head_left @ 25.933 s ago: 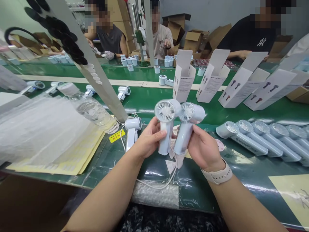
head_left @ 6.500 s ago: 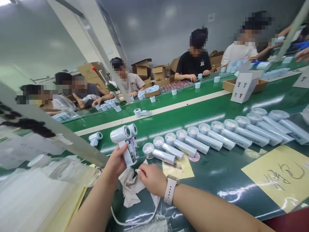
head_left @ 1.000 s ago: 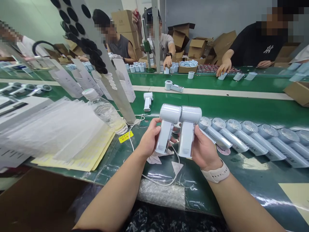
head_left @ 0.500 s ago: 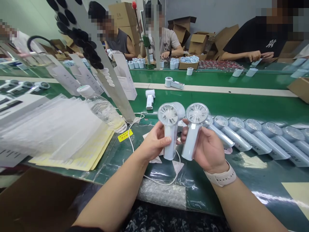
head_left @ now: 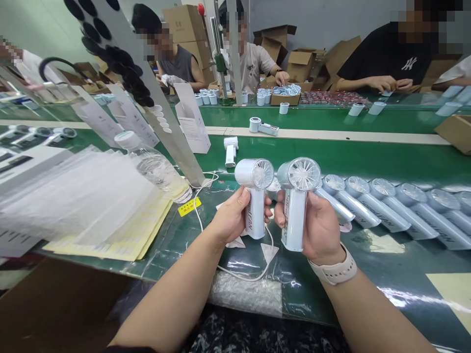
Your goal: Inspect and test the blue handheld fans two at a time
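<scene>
With the left hand (head_left: 233, 218) clamped on the left fan (head_left: 254, 196) and the right hand (head_left: 324, 228) on the right fan (head_left: 296, 201), both upright above the near green table (head_left: 368, 162), gripping low on the 2 handles probably leaves the grilles best exposed.

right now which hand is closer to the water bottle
Left. The left hand, gripping the first fan, is just to the right of the water bottle. The right hand, holding the second fan, is farther right, beyond the left hand.
</scene>
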Motion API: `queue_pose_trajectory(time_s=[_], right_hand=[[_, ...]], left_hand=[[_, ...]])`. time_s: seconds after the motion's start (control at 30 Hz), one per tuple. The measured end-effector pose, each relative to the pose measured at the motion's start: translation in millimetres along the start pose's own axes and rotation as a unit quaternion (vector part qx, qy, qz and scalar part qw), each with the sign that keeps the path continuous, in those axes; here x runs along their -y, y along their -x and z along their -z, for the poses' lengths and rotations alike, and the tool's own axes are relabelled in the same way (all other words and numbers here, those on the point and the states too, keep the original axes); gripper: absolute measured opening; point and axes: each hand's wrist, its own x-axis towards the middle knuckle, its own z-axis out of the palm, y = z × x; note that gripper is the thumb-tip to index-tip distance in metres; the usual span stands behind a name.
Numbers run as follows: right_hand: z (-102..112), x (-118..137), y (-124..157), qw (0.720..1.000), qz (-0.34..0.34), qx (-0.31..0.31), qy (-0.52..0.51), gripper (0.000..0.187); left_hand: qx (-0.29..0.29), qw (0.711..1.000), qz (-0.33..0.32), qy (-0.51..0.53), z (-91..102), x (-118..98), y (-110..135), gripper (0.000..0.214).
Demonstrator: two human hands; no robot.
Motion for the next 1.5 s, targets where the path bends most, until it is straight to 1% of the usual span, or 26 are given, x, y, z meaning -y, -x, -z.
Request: queue_pose_trajectory(time_s=[0.07, 0.17, 0.27, 0.37, 0.47, 0.53, 0.63, 0.77, 1.0, 1.2, 1.3, 1.4, 1.47, 1.5], right_hand=[[1.2, 0.3, 0.1, 1.000, 0.008, -0.019, -0.002, 0.027], [4.8, 0.2, -0.1, 0.999, 0.018, -0.040, 0.013, 0.024], [11.0, -1.7, -1.9, 0.997, 0.029, -0.059, 0.033, 0.023], [17.8, -4.3, -5.4, 0.993, 0.058, -0.091, 0.048, 0.022], [22.3, -5.7, -8.7, 0.991, 0.076, -0.093, 0.061, 0.027], [23.6, -6.2, -10.0, 0.992, 0.072, -0.087, 0.063, 0.033], [23.1, -7.2, -10.5, 0.991, 0.061, -0.101, 0.056, 0.036], [19.6, -8.5, -10.3, 0.991, 0.040, -0.116, 0.054, 0.033], [18.5, -10.7, -11.4, 0.988, 0.032, -0.139, 0.052, 0.027], [11.5, -10.7, -9.1, 0.990, 0.047, -0.123, 0.048, 0.020], [9.0, -10.9, -7.1, 0.991, 0.058, -0.111, 0.056, 0.022], [14.1, -10.0, -6.1, 0.985, 0.078, -0.087, 0.129, 0.027], [18.8, -6.7, -4.8, 0.971, 0.094, -0.072, 0.208, 0.035], [20.3, -4.1, -3.7, 0.961, 0.103, -0.057, 0.251, 0.040]], left_hand=[[0.000, 1.000, -0.013, 0.004, 0.1, -2.5, 0.2, 0.032], [-0.004, 1.000, -0.019, 0.012, 0.1, -6.4, -0.1, 0.028], [-0.003, 1.000, -0.017, 0.015, -1.3, -10.1, 0.1, 0.031], [0.000, 1.000, -0.009, 0.003, -3.0, -12.6, 1.5, 0.035], [0.016, 1.000, -0.007, -0.022, -2.8, -12.5, 3.3, 0.043], [0.026, 0.999, -0.006, -0.046, -1.7, -11.5, 4.0, 0.048], [0.027, 0.997, -0.006, -0.072, -0.7, -10.5, 4.2, 0.054], [0.019, 0.996, -0.005, -0.084, -2.2, -11.5, 4.1, 0.057], [0.008, 0.996, 0.009, -0.089, -3.8, -12.3, 5.6, 0.058], [0.022, 0.996, 0.002, -0.082, -1.9, -10.6, 4.8, 0.054], [0.027, 0.996, -0.002, -0.084, 0.1, -9.7, 5.0, 0.053], [0.017, 0.992, -0.022, -0.122, 2.7, -9.1, 5.7, 0.048], [-0.015, 0.981, -0.068, -0.180, 4.8, -9.2, 6.0, 0.047], [-0.028, 0.971, -0.095, -0.219, 5.9, -9.6, 6.0, 0.048]])
